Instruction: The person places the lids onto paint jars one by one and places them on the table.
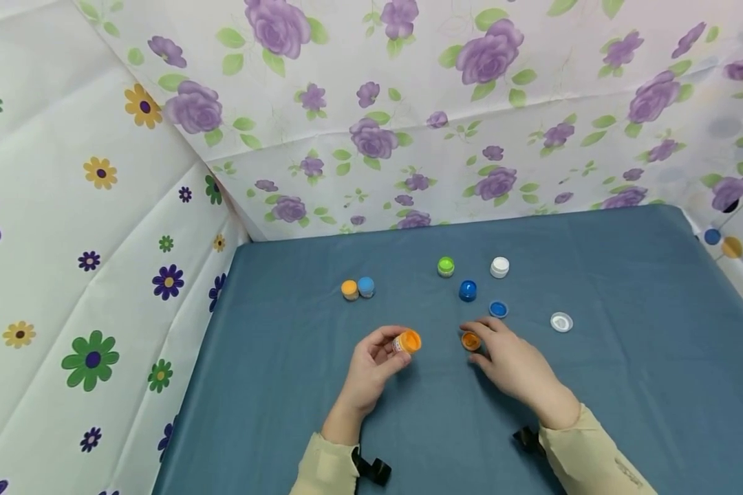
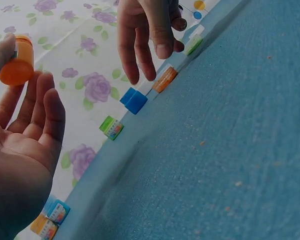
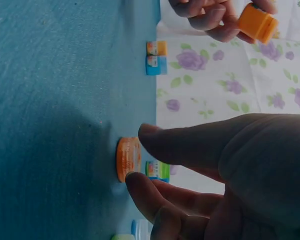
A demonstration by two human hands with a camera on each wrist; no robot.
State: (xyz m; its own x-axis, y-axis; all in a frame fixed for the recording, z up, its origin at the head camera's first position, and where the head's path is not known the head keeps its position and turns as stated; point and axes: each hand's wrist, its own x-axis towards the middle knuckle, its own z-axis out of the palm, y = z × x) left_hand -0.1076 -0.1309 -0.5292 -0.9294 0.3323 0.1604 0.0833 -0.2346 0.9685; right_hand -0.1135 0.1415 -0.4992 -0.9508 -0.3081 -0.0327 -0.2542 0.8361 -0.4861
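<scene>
My left hand pinches a small orange paint jar between thumb and fingers, raised above the cloth and tilted, its lid off. My right hand hovers over an orange lid lying on the cloth. In the right wrist view, thumb and forefinger spread on either side of that lid. The left wrist view shows the right hand a little apart from the lid. Beyond it stands a dark blue jar, with a blue lid nearer me.
A green-topped jar and a white jar stand farther back. On the left, a yellow-orange-topped jar touches a light blue-topped one. A white lid lies to the right on the blue cloth. Flowered sheets hang behind.
</scene>
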